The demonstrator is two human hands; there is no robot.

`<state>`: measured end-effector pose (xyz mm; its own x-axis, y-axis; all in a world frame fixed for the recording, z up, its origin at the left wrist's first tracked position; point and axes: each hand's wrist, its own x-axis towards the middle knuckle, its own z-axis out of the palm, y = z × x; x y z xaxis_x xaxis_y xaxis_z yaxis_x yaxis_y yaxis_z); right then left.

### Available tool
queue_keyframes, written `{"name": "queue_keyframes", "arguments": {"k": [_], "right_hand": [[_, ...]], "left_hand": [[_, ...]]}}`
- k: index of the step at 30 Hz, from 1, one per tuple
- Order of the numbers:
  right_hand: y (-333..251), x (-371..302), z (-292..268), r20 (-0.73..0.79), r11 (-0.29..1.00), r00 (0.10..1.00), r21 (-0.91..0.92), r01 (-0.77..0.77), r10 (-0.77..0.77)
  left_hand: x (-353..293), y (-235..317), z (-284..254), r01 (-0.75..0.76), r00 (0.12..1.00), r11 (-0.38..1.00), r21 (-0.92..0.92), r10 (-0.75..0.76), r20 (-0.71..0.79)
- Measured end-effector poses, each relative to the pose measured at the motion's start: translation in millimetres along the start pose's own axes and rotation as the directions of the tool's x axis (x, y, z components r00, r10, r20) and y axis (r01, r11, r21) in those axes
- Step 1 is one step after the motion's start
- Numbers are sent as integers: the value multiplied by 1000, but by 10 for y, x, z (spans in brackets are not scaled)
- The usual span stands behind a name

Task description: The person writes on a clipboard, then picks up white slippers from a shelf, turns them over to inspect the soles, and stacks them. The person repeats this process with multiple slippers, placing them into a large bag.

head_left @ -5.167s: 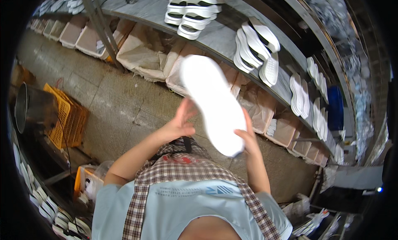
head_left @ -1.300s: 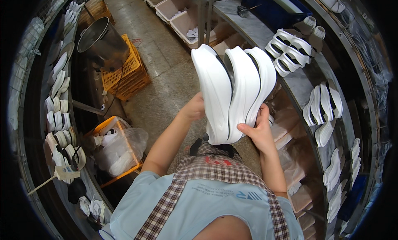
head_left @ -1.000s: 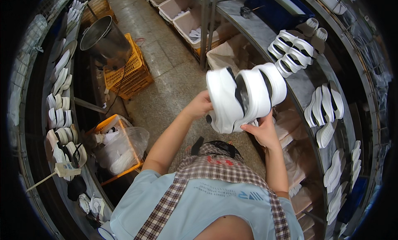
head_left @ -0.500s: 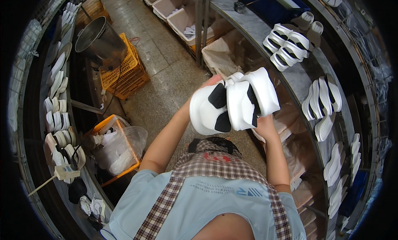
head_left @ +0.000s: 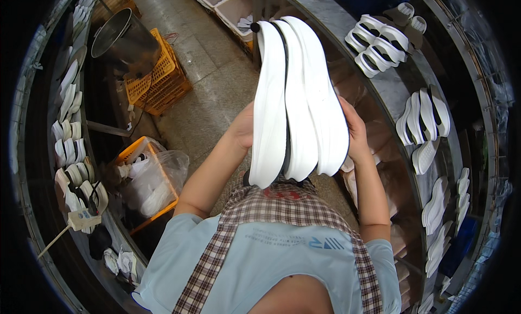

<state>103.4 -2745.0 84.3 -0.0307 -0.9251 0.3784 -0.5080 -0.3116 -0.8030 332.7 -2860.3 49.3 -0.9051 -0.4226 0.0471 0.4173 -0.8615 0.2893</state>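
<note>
A stack of white shoe soles [head_left: 301, 97] is raised in front of my chest, the soles pressed side by side with their long edges facing up. Dark lines show between them. My left hand [head_left: 245, 127] is closed against the stack's left side, its fingertips hidden behind the soles. On the other side my right hand [head_left: 355, 130] grips the outer sole, fingers lying along its edge. More white soles with black patches [head_left: 378, 45] stand on the curved shelf [head_left: 374, 80] to my right, and a row of soles [head_left: 422, 116] sits nearer along it.
At left, a metal bucket [head_left: 122, 45] rests on stacked orange crates [head_left: 160, 86]. Nearer is an orange crate [head_left: 172, 178] with a clear plastic bag. The left shelf carries several soles [head_left: 69, 151] and a power strip [head_left: 84, 220]. Pale bins [head_left: 233, 15] stand at the far side.
The stack of soles has been turned from showing its ends and black patches to standing lengthwise, long white edges up. Both hands have shifted to its sides.
</note>
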Motion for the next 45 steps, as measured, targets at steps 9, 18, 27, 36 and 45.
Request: {"name": "queue_keyframes", "arguments": {"k": [9,18,27,36,45], "right_hand": [[0,-39,150,-23,957,998,285,-53,62],[-59,-39,204,-41,922,996,384,-56,78],[-34,-20,218,-30,920,997,389,-48,65],[-57,-6,262,-21,826,998,562,-44,67],[-87,-15,292,-2,822,991,560,-108,131]], "left_hand": [[-60,40,157,-123,979,992,6,123,-165],[-80,38,88,-127,988,989,-76,119,-98],[-81,71,109,-135,989,989,61,139,-59],[-101,93,197,-95,969,992,88,112,-220],[-108,137,149,-117,991,987,109,124,-55]]}}
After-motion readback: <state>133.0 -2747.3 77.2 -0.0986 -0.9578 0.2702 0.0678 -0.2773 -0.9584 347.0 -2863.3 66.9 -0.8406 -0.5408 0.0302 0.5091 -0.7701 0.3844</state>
